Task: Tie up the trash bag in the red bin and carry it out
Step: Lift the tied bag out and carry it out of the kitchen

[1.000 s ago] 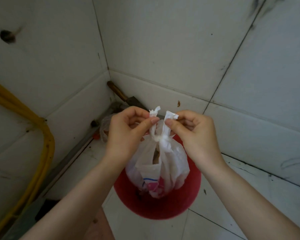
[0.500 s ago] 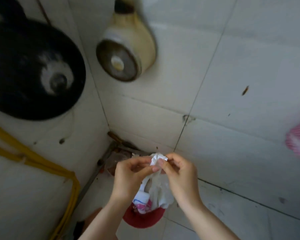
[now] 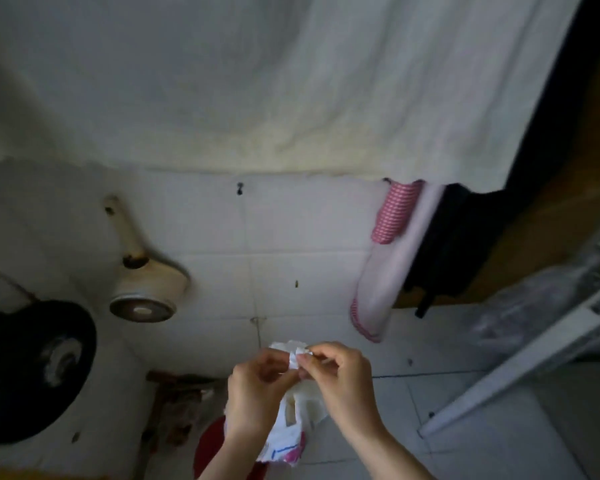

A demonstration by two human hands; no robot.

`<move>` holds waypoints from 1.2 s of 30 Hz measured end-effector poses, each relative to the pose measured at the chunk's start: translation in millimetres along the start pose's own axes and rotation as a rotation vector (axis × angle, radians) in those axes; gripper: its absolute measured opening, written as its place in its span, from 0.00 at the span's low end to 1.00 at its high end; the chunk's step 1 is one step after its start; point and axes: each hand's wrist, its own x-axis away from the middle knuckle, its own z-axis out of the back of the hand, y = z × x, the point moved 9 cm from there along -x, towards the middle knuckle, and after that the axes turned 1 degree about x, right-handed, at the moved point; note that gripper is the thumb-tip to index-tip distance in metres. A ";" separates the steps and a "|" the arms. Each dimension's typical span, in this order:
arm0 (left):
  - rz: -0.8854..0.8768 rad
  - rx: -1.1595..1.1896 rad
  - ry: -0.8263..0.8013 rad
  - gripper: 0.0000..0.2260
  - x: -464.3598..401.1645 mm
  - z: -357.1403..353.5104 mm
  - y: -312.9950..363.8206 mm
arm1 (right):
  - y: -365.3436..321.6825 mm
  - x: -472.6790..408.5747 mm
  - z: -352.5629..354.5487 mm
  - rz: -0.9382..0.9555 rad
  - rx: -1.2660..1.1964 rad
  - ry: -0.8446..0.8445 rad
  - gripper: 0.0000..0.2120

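From the head camera, the trash bag (image 3: 293,415) hangs in mid-air low in the picture, held up just above the red bin (image 3: 210,446), whose rim shows at the bottom edge behind the left forearm. The left hand (image 3: 257,393) and the right hand (image 3: 340,379) sit close together, fingertips almost touching, both pinched on the twisted white ears at the top of the bag.

The bag looks thin, soft and crinkly, and it hangs small and slack, so it is probably light. Thin film like this is slippery and can tear if pulled hard, so the best hold is likely the bunched neck just under the ears, not the loose side walls. Whether the knot is fully snug cannot be told; the hands cover it.

Inside the bag, only pale lumps show through the plastic, with pink and blue print on the lower part; what the contents are cannot be made out. What is in the bin is hidden too.

On the tiled wall (image 3: 309,237) hang a black pan (image 3: 32,372) and a pink towel (image 3: 388,271).
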 end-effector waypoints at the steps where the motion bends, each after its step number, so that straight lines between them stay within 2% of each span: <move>1: -0.022 0.000 -0.036 0.07 5.6 -14.9 15.4 | -4.9 4.2 21.6 -0.002 0.001 0.031 0.08; 9: -0.118 -0.055 -0.344 0.07 51.2 -178.6 85.9 | 21.0 48.2 199.4 -0.111 0.023 0.330 0.05; 19: -0.088 -0.027 -0.636 0.09 133.5 -438.7 113.6 | 107.2 109.0 438.0 -0.223 0.055 0.577 0.09; 24: -0.101 -0.004 -0.774 0.12 168.4 -564.4 133.9 | 149.2 123.5 550.2 -0.264 0.188 0.694 0.20; 27: -0.109 -0.016 -0.825 0.13 184.0 -628.5 147.8 | 169.2 127.9 609.7 -0.284 0.233 0.774 0.18; 30: -0.130 -0.058 -0.883 0.12 187.5 -696.6 157.1 | 193.0 121.0 663.6 -0.328 0.181 0.765 0.09; 33: -0.170 -0.130 -0.980 0.10 193.3 -765.8 166.4 | 215.4 109.2 719.6 -0.362 0.332 0.782 0.13; 36: -0.191 -0.078 -0.988 0.05 190.2 -827.2 181.2 | 249.8 89.2 771.4 -0.421 0.373 0.806 0.14</move>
